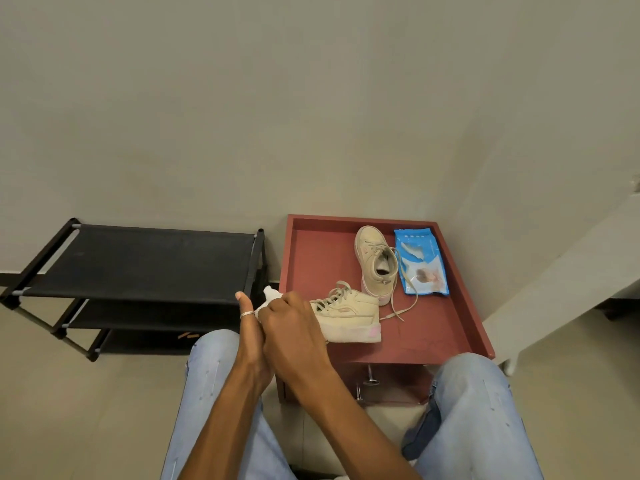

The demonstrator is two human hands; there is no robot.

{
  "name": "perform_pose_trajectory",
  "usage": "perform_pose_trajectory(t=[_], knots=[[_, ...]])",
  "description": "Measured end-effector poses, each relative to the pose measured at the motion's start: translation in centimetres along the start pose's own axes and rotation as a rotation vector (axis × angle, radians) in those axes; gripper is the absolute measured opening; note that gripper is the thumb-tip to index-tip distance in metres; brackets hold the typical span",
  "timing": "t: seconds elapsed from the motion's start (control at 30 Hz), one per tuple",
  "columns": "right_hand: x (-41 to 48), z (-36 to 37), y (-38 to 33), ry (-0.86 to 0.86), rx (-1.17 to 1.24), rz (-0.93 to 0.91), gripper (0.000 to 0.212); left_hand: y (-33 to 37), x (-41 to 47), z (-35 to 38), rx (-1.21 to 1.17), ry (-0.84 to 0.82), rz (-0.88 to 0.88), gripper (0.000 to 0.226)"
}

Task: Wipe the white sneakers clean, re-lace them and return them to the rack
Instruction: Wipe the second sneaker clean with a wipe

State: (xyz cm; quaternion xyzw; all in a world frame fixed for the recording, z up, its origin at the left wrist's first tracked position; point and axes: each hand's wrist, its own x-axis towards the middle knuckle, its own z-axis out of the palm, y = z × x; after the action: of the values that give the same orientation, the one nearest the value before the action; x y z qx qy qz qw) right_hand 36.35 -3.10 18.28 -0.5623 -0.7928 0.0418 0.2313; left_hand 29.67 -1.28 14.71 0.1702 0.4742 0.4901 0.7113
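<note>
Red tabletop (460, 327) is the landmark. Near sneaker (349, 317) stands on its sole at the tabletop's front-left, laced, pink heel tab facing right, toe end hidden behind the right hand (291, 320). Far sneaker (375, 265) sits at the tabletop's back, toe pointing away, loose lace (403, 299) trailing onto the surface. Blue wipes pack (420, 261) lies flat at the tabletop's back-right, just beside the far sneaker. Both hands meet at the tabletop's left edge. Left hand (249, 327), ring on the thumb, grips a white wipe (272, 296). Right hand's fingers curl over the same wipe, probably gripping it too; fingertips hidden. Black rack (138, 268) stands left of the tabletop.
</note>
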Motion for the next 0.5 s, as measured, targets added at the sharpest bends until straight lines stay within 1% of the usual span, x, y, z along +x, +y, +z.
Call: perform_pose_trajectory(t=[0.03, 0.07, 0.13, 0.17, 0.2, 0.27, 0.33, 0.5], knots=[[-0.4, -0.1, 0.0, 0.007, 0.018, 0.003, 0.021, -0.1, 0.0, 0.0, 0.071, 0.003, 0.012, 0.059], [-0.8, 0.0, 0.0, 0.019, 0.013, 0.001, 0.016, -0.3, 0.0, 0.0, 0.087, 0.012, 0.025, 0.059], [-1.5, -0.1, 0.2, 0.043, -0.026, -0.028, 0.009, -0.1, 0.0, -0.4, 0.004, 0.010, -0.003, 0.062], [-2.0, -0.1, 0.4, 0.044, -0.032, -0.038, 0.008, 0.0, 0.1, -0.4, -0.044, 0.012, -0.025, 0.068], [-2.4, -0.2, 0.6, 0.038, -0.032, -0.043, 0.011, 0.0, 0.2, -0.4, -0.070, 0.021, -0.040, 0.076], [-3.4, -0.4, 1.4, 0.042, -0.018, -0.027, 0.016, 0.1, 0.4, -0.3, -0.032, 0.036, -0.028, 0.084], [-4.5, -0.8, 2.3, 0.065, 0.013, 0.024, 0.020, 0.2, 0.6, -0.3, 0.049, 0.077, 0.006, 0.085], [-6.0, -1.2, 4.5, 0.171, 0.093, 0.167, 0.035, 0.1, 0.4, 0.0, 0.175, 0.068, 0.035, 0.083]])
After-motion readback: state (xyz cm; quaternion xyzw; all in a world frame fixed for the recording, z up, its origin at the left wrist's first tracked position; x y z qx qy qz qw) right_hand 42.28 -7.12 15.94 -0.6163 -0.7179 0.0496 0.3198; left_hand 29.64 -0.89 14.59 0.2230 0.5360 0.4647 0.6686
